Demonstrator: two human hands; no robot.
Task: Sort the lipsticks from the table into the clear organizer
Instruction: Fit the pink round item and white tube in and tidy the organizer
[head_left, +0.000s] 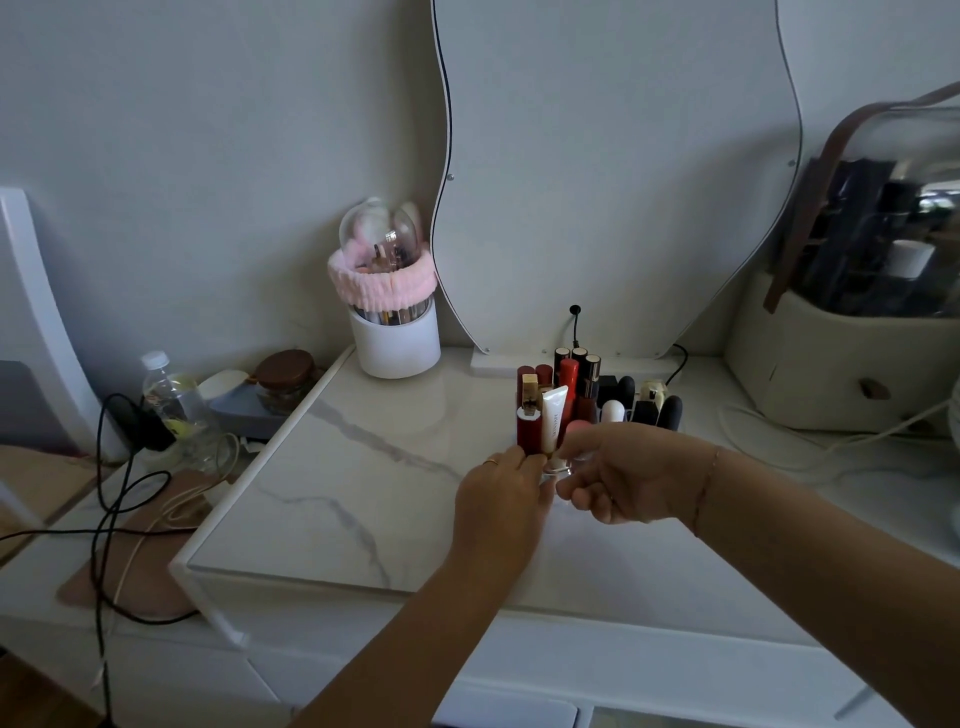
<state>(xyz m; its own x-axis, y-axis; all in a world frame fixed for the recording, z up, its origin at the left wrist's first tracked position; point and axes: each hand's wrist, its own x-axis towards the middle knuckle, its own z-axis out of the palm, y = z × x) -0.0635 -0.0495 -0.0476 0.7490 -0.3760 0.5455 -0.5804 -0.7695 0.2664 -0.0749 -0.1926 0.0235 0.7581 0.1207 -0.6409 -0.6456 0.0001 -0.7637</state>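
- The clear plastic organizer (557, 471) sits in the middle right of the frame on the white marble desk (363, 493). Red, black and white lipsticks (569, 379) stand inside.
- The left hand (498, 493) curls by the dark red lipstick tube (527, 434); its grip is unclear.
- The right hand (623, 478) grips the organizer's front edge.

dim, flat light, soft shadows. wide-angle bends edges. glare on clear case (904, 156) at right. slight overall softness.

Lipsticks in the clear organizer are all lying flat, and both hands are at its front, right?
No. The lipsticks in the clear organizer are standing upright, not lying flat; the head view shows it. The left hand and right hand are at its front.
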